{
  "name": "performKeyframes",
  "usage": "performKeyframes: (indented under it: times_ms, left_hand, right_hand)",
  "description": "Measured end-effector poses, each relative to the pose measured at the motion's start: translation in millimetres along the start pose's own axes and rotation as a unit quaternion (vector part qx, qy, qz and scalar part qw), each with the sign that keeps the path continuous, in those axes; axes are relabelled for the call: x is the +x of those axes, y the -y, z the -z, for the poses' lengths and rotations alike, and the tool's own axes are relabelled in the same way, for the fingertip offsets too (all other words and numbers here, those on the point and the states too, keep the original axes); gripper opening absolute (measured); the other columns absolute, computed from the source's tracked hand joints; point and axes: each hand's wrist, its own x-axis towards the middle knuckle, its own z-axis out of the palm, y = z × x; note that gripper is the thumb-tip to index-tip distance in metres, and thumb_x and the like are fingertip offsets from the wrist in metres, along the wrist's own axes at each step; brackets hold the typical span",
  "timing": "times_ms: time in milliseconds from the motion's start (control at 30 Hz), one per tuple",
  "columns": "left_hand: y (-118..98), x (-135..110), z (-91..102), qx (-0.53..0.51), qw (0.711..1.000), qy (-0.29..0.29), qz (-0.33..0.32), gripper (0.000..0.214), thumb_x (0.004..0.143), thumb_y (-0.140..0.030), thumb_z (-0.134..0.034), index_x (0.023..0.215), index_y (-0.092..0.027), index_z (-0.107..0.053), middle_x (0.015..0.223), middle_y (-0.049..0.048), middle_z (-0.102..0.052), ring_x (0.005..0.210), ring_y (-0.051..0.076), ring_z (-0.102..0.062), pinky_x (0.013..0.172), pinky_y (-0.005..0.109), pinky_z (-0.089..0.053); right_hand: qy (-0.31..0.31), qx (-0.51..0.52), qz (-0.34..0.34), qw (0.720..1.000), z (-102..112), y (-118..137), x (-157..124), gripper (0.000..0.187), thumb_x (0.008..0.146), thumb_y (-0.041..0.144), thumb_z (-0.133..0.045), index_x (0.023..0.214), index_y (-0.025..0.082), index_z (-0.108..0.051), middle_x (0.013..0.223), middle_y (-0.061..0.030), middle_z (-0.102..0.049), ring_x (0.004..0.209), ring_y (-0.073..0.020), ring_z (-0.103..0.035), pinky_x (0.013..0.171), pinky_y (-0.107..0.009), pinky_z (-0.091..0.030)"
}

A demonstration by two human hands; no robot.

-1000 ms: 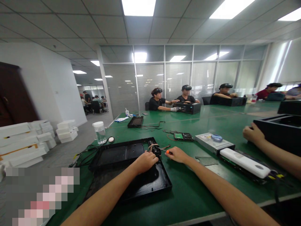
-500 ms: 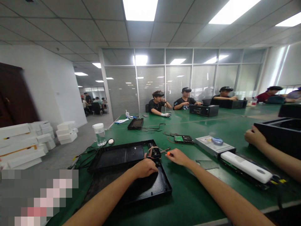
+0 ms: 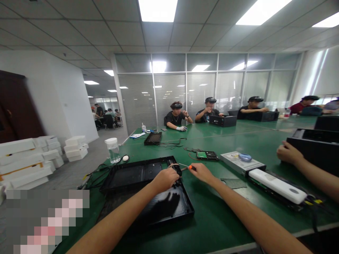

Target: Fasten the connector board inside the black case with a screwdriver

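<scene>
My right hand (image 3: pixel 203 172) is closed round the orange handle of a screwdriver (image 3: pixel 191 167), whose thin shaft points left. The shaft's tip reaches a bundle of light wires (image 3: pixel 173 165) at the inner right corner of an opened black case (image 3: pixel 148 165). Over that corner, my left hand (image 3: pixel 167 179) has its fingers curled together, right beside the wires. What they pinch is hidden. The case lies spread flat in two shallow halves, and the nearer half (image 3: pixel 182 203) has a glossy inside.
Right of my hands lie a silver drive (image 3: pixel 235 162), a white long-bodied unit (image 3: pixel 277 185) and a green circuit board part (image 3: pixel 202 155). A lidded water jar (image 3: pixel 112 150) stands at left. Another person's hand (image 3: pixel 290 152) rests by a black case at right. Co-workers sit across the green table.
My left hand has moved up and slightly right, from the nearer case half to the wires. The screwdriver has shifted slightly, its shaft now more visible.
</scene>
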Motion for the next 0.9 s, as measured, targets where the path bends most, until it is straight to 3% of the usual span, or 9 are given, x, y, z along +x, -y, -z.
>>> performKeyframes:
  times_ms: [100,233,433,533,767,867,900]
  left_hand:
    - [8.7,12.3,-3.0,-0.006,1.0,0.0,0.008,0.022,0.089,-0.019,-0.036,0.089,-0.016,-0.058,0.087,0.005,-0.058,0.087,0.015,-0.05,0.086,0.028,-0.037]
    - [9.8,15.6,-23.4,-0.013,1.0,0.01,0.019,0.022,0.087,-0.021,-0.04,0.079,-0.015,-0.06,0.079,0.0048,-0.059,0.082,0.016,-0.051,0.082,0.029,-0.038]
    - [7.4,8.2,-47.7,-0.061,0.997,-0.038,0.015,0.021,0.085,-0.022,-0.044,0.075,-0.015,-0.061,0.077,0.0043,-0.06,0.081,0.015,-0.051,0.08,0.028,-0.038]
    - [8.7,7.8,-49.1,-0.079,0.994,-0.061,0.036,0.018,0.084,-0.024,-0.047,0.077,-0.016,-0.062,0.078,0.0039,-0.061,0.08,0.015,-0.051,0.078,0.028,-0.039]
    - [5.4,7.6,-46.3,-0.07,0.996,-0.052,0.034,0.018,0.083,-0.026,-0.051,0.075,-0.017,-0.063,0.076,0.0031,-0.062,0.082,0.016,-0.05,0.075,0.027,-0.038]
    - [5.9,7.6,-41.6,-0.056,0.998,-0.039,0.005,0.018,0.083,-0.028,-0.051,0.074,-0.018,-0.063,0.076,0.0016,-0.063,0.083,0.016,-0.048,0.076,0.027,-0.037]
    - [6.5,7.6,-39.4,-0.051,0.998,-0.029,-0.012,0.018,0.083,-0.027,-0.051,0.073,-0.018,-0.063,0.075,0.0009,-0.063,0.083,0.016,-0.048,0.077,0.027,-0.037]
  right_hand:
    - [-0.007,0.005,-0.017,1.0,-0.2,-3.1,0.5,0.026,0.083,0.033,-0.041,0.073,0.016,-0.059,0.07,-0.004,-0.06,0.066,-0.0148,-0.052,0.06,-0.023,-0.031]
    - [0.005,0.012,-0.01,1.0,-0.3,-6.4,-0.6,0.025,0.082,0.032,-0.042,0.071,0.016,-0.058,0.068,-0.0033,-0.06,0.064,-0.0141,-0.051,0.059,-0.023,-0.031]
    - [-0.011,0.032,-0.008,0.999,1.2,-6.4,-0.2,0.024,0.08,0.031,-0.044,0.07,0.016,-0.059,0.067,-0.0033,-0.06,0.063,-0.014,-0.051,0.059,-0.022,-0.032]
    - [-0.021,0.039,-0.003,0.999,0.9,-6.2,1.0,0.024,0.08,0.03,-0.044,0.068,0.016,-0.059,0.065,-0.0029,-0.059,0.061,-0.0137,-0.05,0.058,-0.022,-0.032]
    - [-0.013,0.067,-0.02,0.997,2.8,-4.0,1.8,0.022,0.078,0.031,-0.044,0.067,0.017,-0.056,0.063,-0.002,-0.057,0.06,-0.0135,-0.049,0.057,-0.023,-0.032]
    - [0.009,0.131,-0.032,0.991,4.8,-4.7,1.5,0.014,0.076,0.027,-0.046,0.084,0.017,-0.053,0.065,0.0003,-0.054,0.06,-0.0126,-0.048,0.057,-0.022,-0.033]
    - [0.016,0.16,-0.035,0.986,5.7,-5.9,1.3,0.02,0.073,0.024,-0.048,0.092,0.018,-0.05,0.066,0.0014,-0.053,0.06,-0.0119,-0.048,0.057,-0.022,-0.034]
